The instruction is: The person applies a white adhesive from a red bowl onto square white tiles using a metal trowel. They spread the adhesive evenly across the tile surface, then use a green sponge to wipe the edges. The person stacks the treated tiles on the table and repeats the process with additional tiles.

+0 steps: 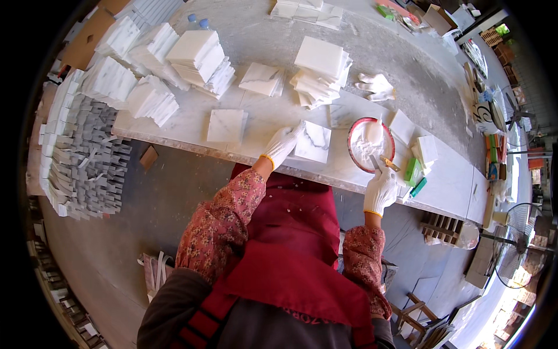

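My left hand (281, 145), in a white knit glove, has its fingers closed at the left edge of a square white marble tile (314, 141) with grey veins. My right hand (381, 191), gloved the same way, grips a putty knife (374, 162); its blade reaches over the near rim of a red-rimmed bowl (350, 152). White paste (363, 145) fills the bowl, and a pale rounded lump (375, 132) sits in it. A yellow-brown piece (390, 164), perhaps another tool's handle, lies at the bowl's rim. Fingertips of both hands are partly hidden.
Stacks of marble tiles (319, 58) stand along the far side, with more tile stacks (197, 55) at the left. A loose glove (376, 86) lies beyond the bowl. Right of my right hand are a green box (413, 171) and a green tool (418, 187). A fan (519, 245) stands far right.
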A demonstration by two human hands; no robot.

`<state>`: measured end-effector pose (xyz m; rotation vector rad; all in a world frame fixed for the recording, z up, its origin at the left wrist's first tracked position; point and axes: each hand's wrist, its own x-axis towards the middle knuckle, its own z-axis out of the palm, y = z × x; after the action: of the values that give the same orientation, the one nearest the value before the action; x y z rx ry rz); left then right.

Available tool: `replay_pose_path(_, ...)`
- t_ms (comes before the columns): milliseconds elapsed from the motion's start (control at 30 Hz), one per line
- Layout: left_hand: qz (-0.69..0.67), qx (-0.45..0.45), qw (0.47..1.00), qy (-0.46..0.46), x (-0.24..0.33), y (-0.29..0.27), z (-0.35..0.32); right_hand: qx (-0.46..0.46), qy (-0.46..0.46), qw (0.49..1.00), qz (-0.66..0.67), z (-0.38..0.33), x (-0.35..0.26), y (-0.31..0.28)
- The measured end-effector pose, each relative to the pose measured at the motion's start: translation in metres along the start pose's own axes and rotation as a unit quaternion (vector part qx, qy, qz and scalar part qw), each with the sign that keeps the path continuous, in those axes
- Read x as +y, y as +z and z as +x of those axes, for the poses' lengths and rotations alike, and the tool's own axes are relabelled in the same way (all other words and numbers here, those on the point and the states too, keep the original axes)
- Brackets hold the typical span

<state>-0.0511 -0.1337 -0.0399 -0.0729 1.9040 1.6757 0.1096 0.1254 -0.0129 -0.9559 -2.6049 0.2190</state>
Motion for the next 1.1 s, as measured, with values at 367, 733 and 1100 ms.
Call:
replay_pose_path(367, 0.106, -0.016, 0.988, 0.111, 0.022, 0.012, -0.013, -0.064, 0.141, 0.933, 0.324, -0.055, 0.012, 0.000)
replay_pose_path(733, 0.156, -0.052, 0.955, 0.248, 0.072, 0.059, -0.006, -0.048, 0.076, 0.985, 0.148, 0.012, 0.029, 0.022)
replay_pose_path(1100, 0.165, -0.075, 0.964, 0.196, 0.091, 0.108, 0.024, -0.123, 0.139, 0.849, 0.495, 0.032, 0.049, 0.011)
